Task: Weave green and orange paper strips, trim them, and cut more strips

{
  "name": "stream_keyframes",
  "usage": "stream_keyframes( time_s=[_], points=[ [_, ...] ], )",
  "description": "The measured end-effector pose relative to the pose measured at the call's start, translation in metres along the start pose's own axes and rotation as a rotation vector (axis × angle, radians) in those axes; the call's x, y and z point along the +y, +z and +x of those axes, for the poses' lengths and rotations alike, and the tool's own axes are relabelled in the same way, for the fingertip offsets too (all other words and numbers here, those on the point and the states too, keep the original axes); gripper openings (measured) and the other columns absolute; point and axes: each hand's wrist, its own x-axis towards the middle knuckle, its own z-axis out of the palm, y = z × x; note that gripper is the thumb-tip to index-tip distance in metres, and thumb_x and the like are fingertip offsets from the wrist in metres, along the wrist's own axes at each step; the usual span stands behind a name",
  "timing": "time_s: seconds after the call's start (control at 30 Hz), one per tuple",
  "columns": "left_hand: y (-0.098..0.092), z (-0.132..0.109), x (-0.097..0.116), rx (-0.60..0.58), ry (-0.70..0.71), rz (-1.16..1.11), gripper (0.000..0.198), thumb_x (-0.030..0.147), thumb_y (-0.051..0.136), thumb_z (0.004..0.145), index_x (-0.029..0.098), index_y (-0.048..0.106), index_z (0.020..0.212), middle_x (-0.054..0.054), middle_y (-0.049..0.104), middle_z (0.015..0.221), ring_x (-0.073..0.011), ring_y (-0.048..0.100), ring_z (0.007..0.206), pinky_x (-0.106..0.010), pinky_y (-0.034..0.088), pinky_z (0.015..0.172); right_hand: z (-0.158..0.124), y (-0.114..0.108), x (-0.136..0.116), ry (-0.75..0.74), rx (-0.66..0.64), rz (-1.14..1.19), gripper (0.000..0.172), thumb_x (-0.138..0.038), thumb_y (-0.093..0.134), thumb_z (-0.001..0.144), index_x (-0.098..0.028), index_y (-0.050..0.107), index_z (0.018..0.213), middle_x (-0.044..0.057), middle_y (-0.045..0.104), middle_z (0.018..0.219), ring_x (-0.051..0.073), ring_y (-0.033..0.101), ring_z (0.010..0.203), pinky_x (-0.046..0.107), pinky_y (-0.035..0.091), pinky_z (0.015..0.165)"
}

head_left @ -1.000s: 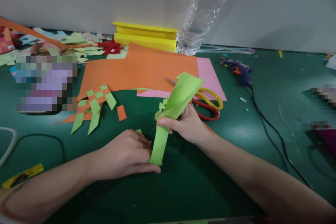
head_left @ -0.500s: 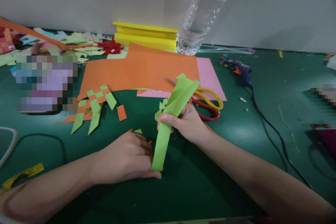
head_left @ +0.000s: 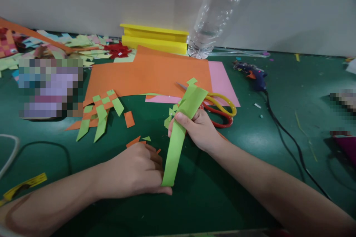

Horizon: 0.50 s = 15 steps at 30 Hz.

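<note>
A light green paper strip (head_left: 175, 152) slants between my two hands. My left hand (head_left: 139, 170) is closed on its lower end, the thumb lying underneath. Higher up, my right hand (head_left: 200, 127) pinches the strip, thumb on top; whether the strip is doubled there I cannot tell. Just beyond the right hand lie scissors (head_left: 222, 105) with yellow and red handles, their blades partly behind the strip. Left of the hands rests a woven piece of green and orange paper strips (head_left: 101, 109), with a small orange paper piece (head_left: 129, 119) beside it.
Orange sheets (head_left: 119, 79) lie over a pink sheet (head_left: 222, 77) at the back. Behind them stand folded yellow paper (head_left: 154, 44) and a clear bottle (head_left: 213, 22). A blue glue gun (head_left: 256, 76) with a black cord lies right. Paper scraps (head_left: 83, 40) pile up at far left.
My left hand has moved slightly down with the strip's lower end. The upper part of the strip looks flatter and straighter, and the right thumb sits a little higher.
</note>
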Motion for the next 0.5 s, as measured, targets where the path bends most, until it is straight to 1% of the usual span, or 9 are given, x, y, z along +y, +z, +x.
stream_keyframes(
  time_s=[0.17,0.33,0.5],
  points=[
    [-0.0004,-0.0004,0.0000,-0.013,-0.004,-0.035,0.036,0.031,0.047,0.100,0.017,0.064,0.073,0.001,0.065,0.059,-0.0147,0.059,0.053,-0.030,0.040,0.054,0.0022,0.0011,-0.0007,0.048,0.041,0.118,0.041,-0.054,0.073,0.074,-0.015,0.069,0.061,0.002,0.066,0.056,0.009,0.056,0.046,0.020,0.047,0.041],
    [-0.0010,-0.0007,0.0006,-0.029,-0.022,-0.025,0.035,0.031,0.045,0.101,0.019,0.063,0.073,0.001,0.065,0.059,-0.0139,0.060,0.054,-0.028,0.042,0.055,0.0037,0.0030,-0.0020,0.061,0.144,0.250,0.032,-0.044,0.083,0.062,-0.016,0.067,0.058,-0.001,0.063,0.053,0.009,0.056,0.047,0.020,0.048,0.043],
    [-0.0007,-0.0008,0.0000,-0.008,-0.006,-0.034,0.035,0.032,0.043,0.102,0.019,0.065,0.077,0.001,0.064,0.058,-0.0135,0.060,0.053,-0.028,0.042,0.055,0.0035,0.0031,-0.0010,0.086,0.168,0.260,0.028,-0.040,0.083,0.060,-0.017,0.066,0.057,-0.002,0.061,0.052,0.009,0.053,0.047,0.022,0.048,0.044]
  ],
)
